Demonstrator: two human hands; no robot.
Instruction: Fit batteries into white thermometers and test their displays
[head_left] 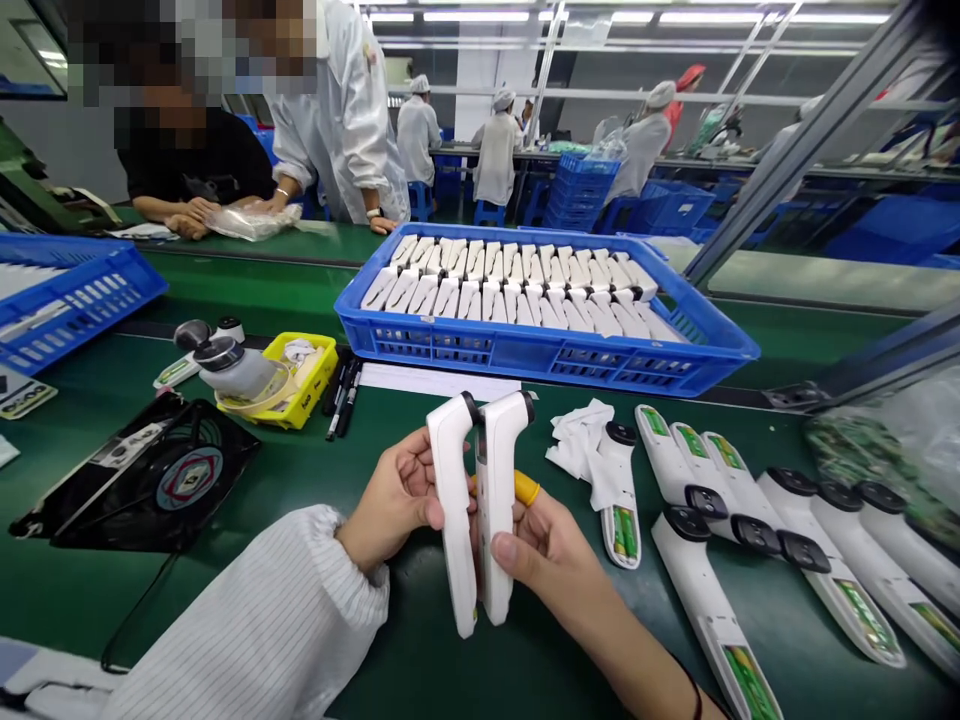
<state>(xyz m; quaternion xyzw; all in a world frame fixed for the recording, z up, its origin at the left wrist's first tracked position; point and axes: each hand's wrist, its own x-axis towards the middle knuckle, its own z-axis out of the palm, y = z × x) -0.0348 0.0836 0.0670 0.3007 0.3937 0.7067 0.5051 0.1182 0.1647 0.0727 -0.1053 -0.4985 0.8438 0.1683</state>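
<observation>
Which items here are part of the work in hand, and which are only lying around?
In hand:
left hand and right hand, each holding one of two white thermometer shells
open units on the right
blue crate of shells

Lying about:
black fan
yellow tray
pens
</observation>
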